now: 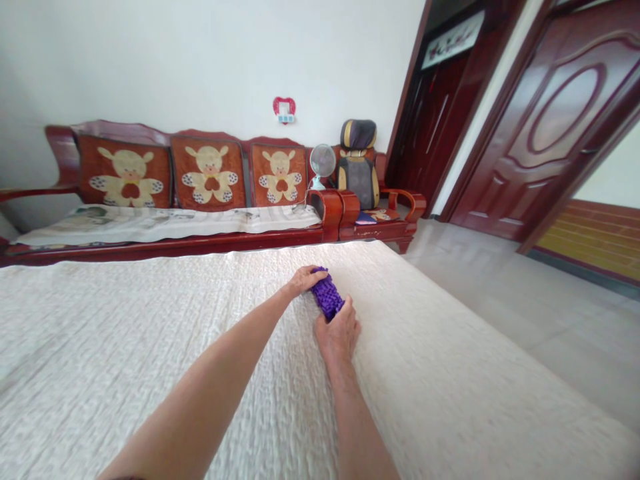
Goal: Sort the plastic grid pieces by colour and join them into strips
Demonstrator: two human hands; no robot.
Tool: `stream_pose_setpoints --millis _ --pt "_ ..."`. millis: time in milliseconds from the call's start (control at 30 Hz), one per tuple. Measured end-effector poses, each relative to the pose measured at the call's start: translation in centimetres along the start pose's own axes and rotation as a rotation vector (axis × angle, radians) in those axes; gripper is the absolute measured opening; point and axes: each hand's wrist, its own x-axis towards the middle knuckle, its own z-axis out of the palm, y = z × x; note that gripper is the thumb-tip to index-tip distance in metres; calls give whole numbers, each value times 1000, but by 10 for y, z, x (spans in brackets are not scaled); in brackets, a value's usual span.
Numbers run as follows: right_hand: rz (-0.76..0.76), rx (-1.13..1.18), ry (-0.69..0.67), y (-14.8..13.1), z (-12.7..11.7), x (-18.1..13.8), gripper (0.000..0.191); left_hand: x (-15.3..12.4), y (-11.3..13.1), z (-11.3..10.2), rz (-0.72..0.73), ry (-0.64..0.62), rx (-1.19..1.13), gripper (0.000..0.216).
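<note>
A small purple piece with a nubby, shaggy texture, like a chenille mitt or pad (327,295), lies slantwise on the white textured cover (240,413). Its exact kind is not clear. My left hand (303,280) grips its far end, thumb and fingers closed around the edge. At the near end, my right hand (341,330) is wrapped around it, fingers on the right side and thumb on the left. The parts of the purple piece under my fingers are hidden.
Beyond the covered surface stands a red wooden sofa (333,215) with bear-patterned cushions (209,171). A small fan (323,162) is beside its armrest. An armchair with a grey massage cushion (361,180) stands right of it. Tiled floor (500,300) and a wooden door (560,120) are on the right.
</note>
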Motion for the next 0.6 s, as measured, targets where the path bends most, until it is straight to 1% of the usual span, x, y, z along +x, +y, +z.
stream_pose_setpoints --millis 167,233,300,367,433,500,600 --pt "7 -52 -29 1 -2 0 68 -18 -3 9 -19 -5 -95 25" --pt "4 -35 -32 -1 -3 0 69 -27 -1 9 -33 12 -161 27" --pt "-24 31 -33 -6 -2 -2 71 -36 2 3 -54 31 -217 29" --pt "-62 124 -39 -13 -1 -5 72 -48 6 -8 -70 53 -234 29" --pt "-104 212 -62 -23 2 -11 72 -63 11 -24 -81 95 -246 30" --pt "-135 278 -98 -37 4 -22 70 -84 15 -44 -87 159 -258 30" --pt "-159 346 -153 -62 11 -45 67 -123 19 -79 -94 284 -278 29"
